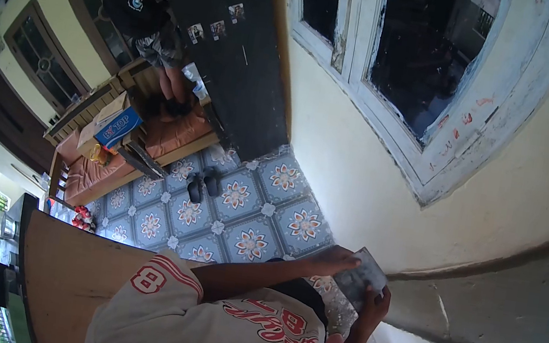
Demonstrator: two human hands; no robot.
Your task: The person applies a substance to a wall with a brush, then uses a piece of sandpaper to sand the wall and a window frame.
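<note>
A flat, grey, roughly rectangular piece point(359, 278) is held in front of the body, close to the wall's lower ledge. My left hand point(333, 261) grips its upper left side, with the thumb lying along the edge. At its lower right corner my right hand point(375, 303) has its fingers wrapped round the edge. What the piece is made of cannot be made out. Below it the patterned shirt front and the floor show.
A grey ledge point(504, 298) runs along the wall at right, under a white window frame point(392, 143). Sandals point(203, 186) lie on the tiled floor. Beyond, a person point(143, 13) stands on a cushioned bench point(90, 179) beside a dark cabinet point(237, 66). A brown panel point(71, 276) is at left.
</note>
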